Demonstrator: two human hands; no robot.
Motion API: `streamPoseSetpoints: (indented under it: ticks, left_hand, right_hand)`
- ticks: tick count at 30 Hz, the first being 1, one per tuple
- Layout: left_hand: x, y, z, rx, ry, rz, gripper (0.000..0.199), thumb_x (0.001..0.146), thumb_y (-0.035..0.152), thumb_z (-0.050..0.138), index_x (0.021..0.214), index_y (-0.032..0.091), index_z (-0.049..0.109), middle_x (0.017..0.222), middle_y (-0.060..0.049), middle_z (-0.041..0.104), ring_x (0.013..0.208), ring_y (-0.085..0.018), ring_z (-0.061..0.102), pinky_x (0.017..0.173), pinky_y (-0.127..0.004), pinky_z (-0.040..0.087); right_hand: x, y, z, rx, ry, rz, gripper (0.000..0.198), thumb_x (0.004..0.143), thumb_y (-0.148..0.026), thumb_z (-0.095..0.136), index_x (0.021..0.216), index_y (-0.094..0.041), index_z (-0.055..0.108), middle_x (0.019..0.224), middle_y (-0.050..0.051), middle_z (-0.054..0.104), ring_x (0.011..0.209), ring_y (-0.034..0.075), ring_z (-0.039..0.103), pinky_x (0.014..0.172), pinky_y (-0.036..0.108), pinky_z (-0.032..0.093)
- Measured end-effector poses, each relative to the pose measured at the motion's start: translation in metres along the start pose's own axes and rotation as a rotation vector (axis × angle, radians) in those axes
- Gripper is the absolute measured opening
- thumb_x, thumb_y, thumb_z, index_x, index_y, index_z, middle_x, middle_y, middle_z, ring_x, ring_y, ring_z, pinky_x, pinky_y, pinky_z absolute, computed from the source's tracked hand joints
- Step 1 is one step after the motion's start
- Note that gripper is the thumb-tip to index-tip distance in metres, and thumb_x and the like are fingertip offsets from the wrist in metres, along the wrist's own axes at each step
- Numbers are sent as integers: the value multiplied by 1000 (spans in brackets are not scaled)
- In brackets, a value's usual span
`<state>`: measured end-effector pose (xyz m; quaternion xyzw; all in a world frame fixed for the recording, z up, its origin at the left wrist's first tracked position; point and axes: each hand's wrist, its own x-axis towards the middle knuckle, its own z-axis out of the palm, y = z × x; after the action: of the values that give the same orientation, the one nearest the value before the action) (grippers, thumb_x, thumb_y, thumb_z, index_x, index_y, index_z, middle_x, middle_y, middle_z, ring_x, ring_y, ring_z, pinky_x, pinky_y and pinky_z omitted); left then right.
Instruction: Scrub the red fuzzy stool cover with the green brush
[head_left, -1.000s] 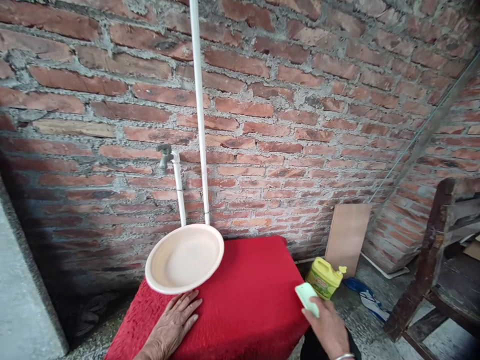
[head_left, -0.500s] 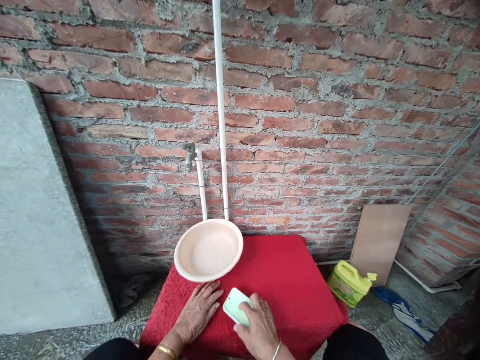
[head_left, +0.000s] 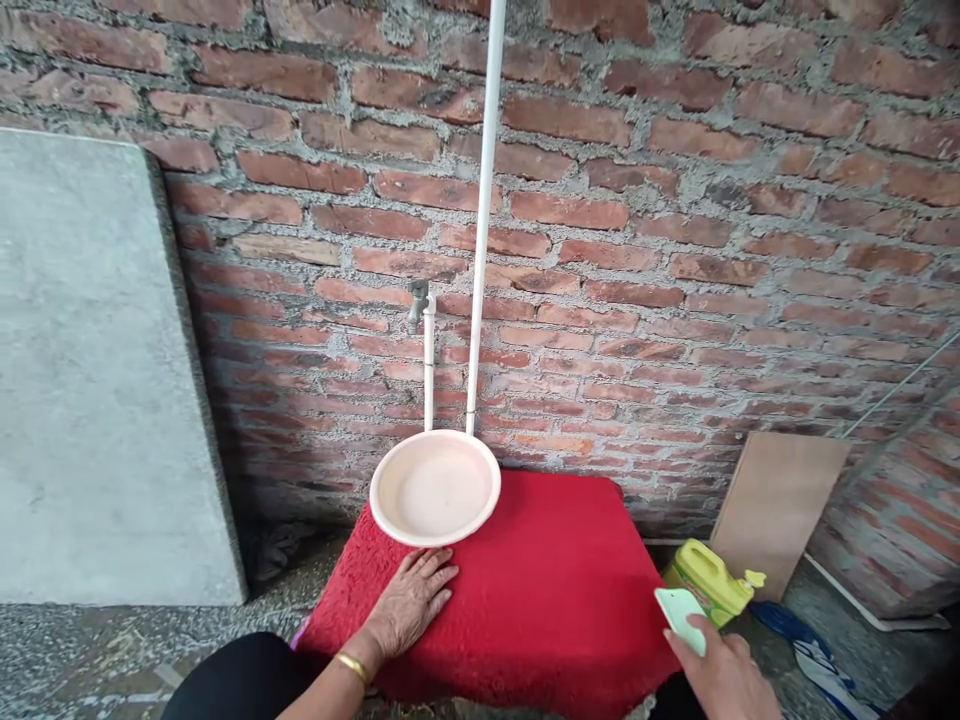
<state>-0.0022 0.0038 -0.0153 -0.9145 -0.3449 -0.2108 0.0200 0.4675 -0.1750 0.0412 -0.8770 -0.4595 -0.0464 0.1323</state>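
Note:
My left hand (head_left: 411,606) lies flat on the red cloth (head_left: 555,590), fingers spread, just in front of the cream plastic basin (head_left: 384,515). A gold bangle circles that wrist. At the right edge of the cloth, my right hand (head_left: 724,672) grips a flat, pale green rectangular object (head_left: 679,612) with rounded corners and a small dark spot near one end. Its underside is hidden, so I cannot tell its exact kind. The basin rests on the back left of the cloth-covered surface; no items show inside it.
A tap (head_left: 417,303) on a white pipe stands behind the basin, against the brick wall. A grey slab (head_left: 97,380) leans at the left. Right of the cloth are a yellow jug (head_left: 701,575), a brown board (head_left: 780,500) and blue-and-white flip-flops (head_left: 817,665).
My right hand has carried the pale green object from the middle of the cloth to its right edge, near the yellow jug. My left hand stays flat on the cloth. The view has shifted left.

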Motion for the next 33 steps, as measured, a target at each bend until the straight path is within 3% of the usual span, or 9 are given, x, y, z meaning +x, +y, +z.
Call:
streamPoseSetpoints:
  ticks: [2, 8, 12, 14, 17, 22, 26, 29, 33]
  left_hand:
    - [-1, -1, 1, 2, 14, 1, 33, 100, 38, 48, 131, 34, 59, 139, -1, 59, 127, -20, 54, 109, -42, 42]
    - [-5, -6, 9, 27, 51, 32, 34, 100, 39, 47, 132, 35, 58, 139, 1, 60, 126, -18, 54, 109, -38, 41]
    - [-7, -11, 16, 28, 94, 42, 33, 101, 40, 47, 130, 34, 60, 139, 0, 59, 128, -19, 54, 109, -38, 41]
    - [-6, -11, 17, 18, 78, 41, 34, 101, 41, 47, 131, 34, 59, 139, 0, 59, 127, -19, 54, 108, -38, 41]
    - [-6, -11, 17, 4, 34, 25, 35, 101, 41, 46, 133, 36, 58, 140, 1, 59, 127, -19, 54, 109, -38, 41]
    - [-5, -11, 16, -3, 2, 0, 36, 100, 44, 46, 133, 36, 59, 142, 0, 58, 129, -21, 54, 109, -40, 42]
    - [-5, -13, 19, 2, 9, -2, 36, 100, 44, 46, 132, 37, 59, 141, 1, 58, 129, -21, 54, 109, -40, 42]
    - [-6, -15, 20, 31, 4, 4, 36, 100, 45, 46, 132, 36, 60, 141, 0, 59, 127, -22, 55, 108, -40, 43]
    - [-7, -18, 21, 40, 8, 19, 36, 99, 46, 46, 132, 36, 60, 140, 0, 59, 126, -22, 57, 107, -40, 44]
  right_hand:
    - [-5, -40, -6, 10, -42, -36, 45, 83, -53, 43, 111, -29, 68, 96, 14, 64, 83, 33, 67, 76, 44, 50]
    - [-51, -218, -3, 153, -279, -390, 33, 80, -37, 62, 112, -32, 68, 109, 5, 62, 102, 26, 61, 93, 35, 44]
    - [-66, -264, 12, 206, -315, -536, 31, 77, -39, 69, 107, -33, 68, 110, 3, 60, 105, 26, 58, 97, 38, 41]
    - [-60, -256, 18, 190, -319, -517, 31, 77, -40, 70, 107, -33, 68, 110, 3, 60, 105, 25, 58, 96, 37, 41]
    - [-37, -211, 16, 109, -287, -402, 32, 78, -39, 68, 110, -34, 68, 109, 4, 61, 102, 24, 61, 94, 35, 42]
    - [9, -85, -8, -55, -208, -88, 36, 89, -44, 55, 121, -30, 65, 108, 7, 63, 95, 21, 67, 86, 31, 47]
    - [18, 1, -27, -143, -147, 125, 44, 91, -47, 48, 122, -20, 64, 102, 14, 65, 89, 27, 69, 80, 38, 51]
    - [3, 15, -28, -138, -82, 118, 44, 90, -48, 48, 121, -21, 64, 101, 12, 65, 89, 26, 69, 80, 37, 51]
    - [-37, -39, -19, 93, -118, -142, 36, 85, -42, 53, 114, -26, 67, 106, 7, 63, 94, 22, 65, 86, 32, 48]
